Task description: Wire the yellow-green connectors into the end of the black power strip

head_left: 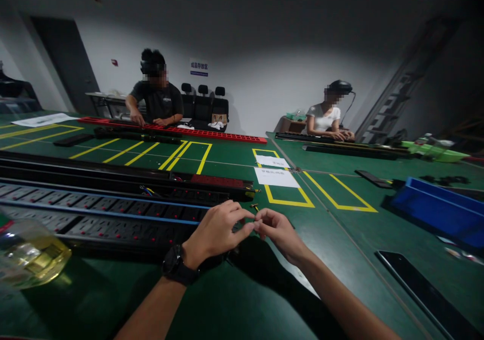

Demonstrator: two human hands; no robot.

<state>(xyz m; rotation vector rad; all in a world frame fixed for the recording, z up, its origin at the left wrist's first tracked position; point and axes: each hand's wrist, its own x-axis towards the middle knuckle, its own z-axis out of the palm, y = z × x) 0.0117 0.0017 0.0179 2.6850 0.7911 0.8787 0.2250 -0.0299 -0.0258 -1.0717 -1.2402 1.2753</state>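
My left hand, with a black watch on the wrist, is closed in a pinch near the middle of the table. Its fingertips meet those of my right hand, also closed in a pinch. Whatever lies between the fingertips is too small to make out. Just beyond them shows a small yellow and dark wire-like piece; whether it is held I cannot tell. Left of my hands lie long black power strips with rows of sockets and red dots. A blue strip runs along them.
A bottle of yellow liquid is at the near left. On the right are a phone and a blue bin. Paper sheets lie ahead on the green table. Two people work across it, by a red rail.
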